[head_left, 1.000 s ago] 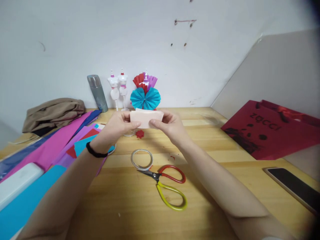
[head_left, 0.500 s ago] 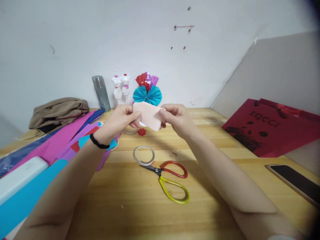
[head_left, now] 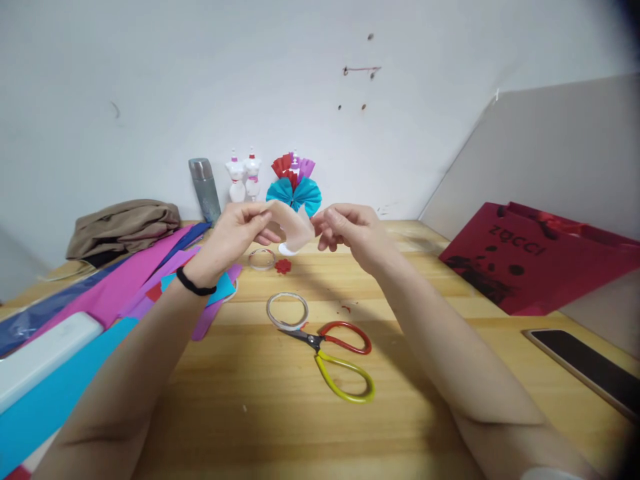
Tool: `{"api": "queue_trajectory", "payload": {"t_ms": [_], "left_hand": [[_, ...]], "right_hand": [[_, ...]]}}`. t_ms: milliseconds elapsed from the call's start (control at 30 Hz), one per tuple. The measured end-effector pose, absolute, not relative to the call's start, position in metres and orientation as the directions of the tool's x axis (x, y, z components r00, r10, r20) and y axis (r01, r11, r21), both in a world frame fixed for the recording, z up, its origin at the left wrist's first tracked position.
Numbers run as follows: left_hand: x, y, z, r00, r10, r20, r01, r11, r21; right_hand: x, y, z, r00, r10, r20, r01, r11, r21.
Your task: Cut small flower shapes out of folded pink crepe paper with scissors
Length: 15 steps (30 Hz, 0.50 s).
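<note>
A pale pink piece of paper point(head_left: 293, 225) is held in the air above the wooden table point(head_left: 300, 413), bent over into a curve. My left hand point(head_left: 240, 230), with a black band on the wrist, pinches its left end. My right hand point(head_left: 350, 230) has its fingers curled at the paper's right edge, touching or just off it. Below the hands lie a small red paper flower point(head_left: 283, 266), a clear tape ring point(head_left: 261, 259), a larger tape roll point(head_left: 287, 311) and scissors point(head_left: 336, 357) with one red and one yellow handle.
Coloured paper sheets point(head_left: 100, 300) spread over the left of the table. At the back stand a grey flask point(head_left: 204, 189), two small white mannequins point(head_left: 243, 177) and a paper fan dress point(head_left: 294, 187). A red bag point(head_left: 530, 260) and a phone point(head_left: 585, 370) lie right; brown cloth point(head_left: 123, 223) far left.
The pink paper went from a flat rectangle held at both ends to a curled shape. The hands rose slightly and the right hand's grip loosened at the paper's edge.
</note>
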<state>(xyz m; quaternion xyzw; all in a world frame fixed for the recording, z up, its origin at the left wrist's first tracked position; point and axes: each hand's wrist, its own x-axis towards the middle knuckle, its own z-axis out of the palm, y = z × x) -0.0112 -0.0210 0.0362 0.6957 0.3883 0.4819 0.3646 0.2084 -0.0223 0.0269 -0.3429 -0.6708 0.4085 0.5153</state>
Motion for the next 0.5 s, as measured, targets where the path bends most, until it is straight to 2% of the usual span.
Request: {"api": "queue_trajectory", "payload": {"t_ms": [133, 200, 367, 500], "left_hand": [[-0.0038, -0.0275, 0.0361, 0.361, 0.820, 0.444, 0.173, -0.526, 0.833], [-0.0011, -0.0300, 0.0359, 0.363, 0.791, 0.492, 0.186, -0.579, 0.794], [-0.0021, -0.0324, 0.0353, 0.348, 0.785, 0.513, 0.130, -0.582, 0.803], [-0.0060, -0.0323, 0.0352, 0.419, 0.773, 0.476, -0.067, -0.496, 0.866]], "right_hand": [[0.2080, -0.0204, 0.0255, -0.275, 0.922, 0.274, 0.020, 0.290, -0.957], [0.2069, -0.0210, 0.0255, -0.285, 0.929, 0.235, 0.063, 0.263, -0.963], [0.2065, -0.0210, 0.0246, -0.257, 0.911, 0.323, 0.138, 0.366, -0.920], [0.2074, -0.0180, 0.0206, -0.310, 0.892, 0.329, 0.087, 0.371, -0.924]]}}
